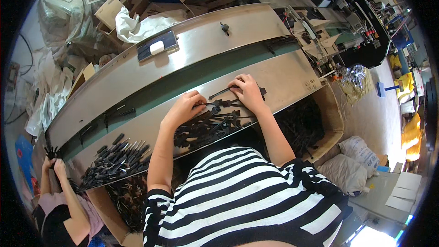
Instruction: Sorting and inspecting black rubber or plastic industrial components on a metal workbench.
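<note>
My left hand (184, 108) is over the near steel ledge, its fingers pinched on the end of a thin black plastic part (212, 104). To its right, my right hand (247, 92) has its fingers closed round a slim black rod-like piece (219, 93), whose tip points left. A dark blocky end (262, 92) shows beyond the right hand; whether it belongs to the same piece I cannot tell. Below both hands lies a heap of black plastic parts (208, 126) with thin stems, spread along the ledge's front edge.
A green conveyor belt (183, 84) runs behind the ledge, carrying scattered black pieces. On the far ledge lies a phone (147, 51) with a white case on it. A pile of black-handled, silver-shafted pieces (121, 158) is left. Cardboard boxes (336, 114) stand below. A co-worker's hands (56, 162) are far left.
</note>
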Action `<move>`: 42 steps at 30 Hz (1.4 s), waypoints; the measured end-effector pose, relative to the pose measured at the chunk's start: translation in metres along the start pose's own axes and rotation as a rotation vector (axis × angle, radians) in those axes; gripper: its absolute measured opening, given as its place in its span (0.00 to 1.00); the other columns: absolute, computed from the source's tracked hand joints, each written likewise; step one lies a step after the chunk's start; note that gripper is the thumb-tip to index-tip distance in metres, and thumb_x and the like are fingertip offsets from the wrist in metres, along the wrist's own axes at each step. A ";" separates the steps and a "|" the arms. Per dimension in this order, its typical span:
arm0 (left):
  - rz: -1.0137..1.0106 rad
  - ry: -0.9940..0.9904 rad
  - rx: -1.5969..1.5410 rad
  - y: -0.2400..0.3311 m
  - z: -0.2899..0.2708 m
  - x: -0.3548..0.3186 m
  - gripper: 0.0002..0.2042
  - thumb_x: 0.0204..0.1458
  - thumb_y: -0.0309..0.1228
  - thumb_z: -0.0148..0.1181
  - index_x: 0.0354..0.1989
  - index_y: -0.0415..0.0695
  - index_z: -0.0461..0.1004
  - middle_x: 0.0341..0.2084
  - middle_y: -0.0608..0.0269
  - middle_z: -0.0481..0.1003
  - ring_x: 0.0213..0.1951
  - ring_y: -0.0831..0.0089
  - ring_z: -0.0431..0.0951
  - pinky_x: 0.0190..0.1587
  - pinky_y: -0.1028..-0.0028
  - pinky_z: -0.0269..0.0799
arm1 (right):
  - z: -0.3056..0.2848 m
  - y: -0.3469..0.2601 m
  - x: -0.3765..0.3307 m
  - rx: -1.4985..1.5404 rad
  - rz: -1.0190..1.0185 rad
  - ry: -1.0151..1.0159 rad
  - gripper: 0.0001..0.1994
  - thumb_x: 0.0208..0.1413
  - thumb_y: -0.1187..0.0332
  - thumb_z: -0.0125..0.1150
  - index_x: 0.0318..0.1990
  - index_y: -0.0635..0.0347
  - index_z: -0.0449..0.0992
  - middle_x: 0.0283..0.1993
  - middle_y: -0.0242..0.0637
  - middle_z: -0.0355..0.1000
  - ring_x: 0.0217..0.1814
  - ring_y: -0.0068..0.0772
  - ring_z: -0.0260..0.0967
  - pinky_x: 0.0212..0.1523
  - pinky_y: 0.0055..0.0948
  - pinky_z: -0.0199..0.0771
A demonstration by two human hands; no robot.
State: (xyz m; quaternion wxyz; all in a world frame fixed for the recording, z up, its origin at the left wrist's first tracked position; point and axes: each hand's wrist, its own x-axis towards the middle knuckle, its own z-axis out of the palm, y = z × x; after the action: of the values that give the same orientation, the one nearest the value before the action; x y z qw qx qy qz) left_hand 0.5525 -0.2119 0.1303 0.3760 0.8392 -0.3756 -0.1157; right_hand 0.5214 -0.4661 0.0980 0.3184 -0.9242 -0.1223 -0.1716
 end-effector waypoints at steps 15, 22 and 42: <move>-0.048 0.252 0.549 -0.041 -0.008 -0.009 0.05 0.46 0.29 0.60 0.31 0.46 0.74 0.31 0.66 0.72 0.40 0.66 0.69 0.44 0.69 0.61 | 0.001 0.002 0.000 0.021 0.025 -0.017 0.07 0.45 0.70 0.64 0.34 0.54 0.78 0.37 0.35 0.69 0.44 0.41 0.65 0.46 0.37 0.67; -0.236 0.319 0.598 -0.066 -0.029 -0.028 0.04 0.46 0.27 0.59 0.31 0.47 0.73 0.30 0.65 0.72 0.40 0.63 0.70 0.43 0.65 0.61 | 0.002 0.004 -0.001 0.027 0.018 -0.022 0.07 0.45 0.71 0.64 0.34 0.54 0.78 0.37 0.35 0.68 0.43 0.41 0.65 0.46 0.37 0.67; -0.197 0.465 0.215 -0.043 -0.022 -0.013 0.07 0.47 0.27 0.61 0.33 0.39 0.72 0.29 0.56 0.72 0.34 0.58 0.73 0.38 0.65 0.69 | 0.002 0.002 -0.001 0.021 0.023 -0.018 0.07 0.45 0.71 0.64 0.34 0.54 0.78 0.38 0.36 0.68 0.44 0.42 0.65 0.46 0.38 0.67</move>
State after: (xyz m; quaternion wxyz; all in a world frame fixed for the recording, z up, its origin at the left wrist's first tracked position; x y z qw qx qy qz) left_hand 0.5773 -0.1714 0.1131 0.3478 0.9108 -0.2060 0.0845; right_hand 0.5218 -0.4669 0.0953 0.3291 -0.9236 -0.1163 -0.1585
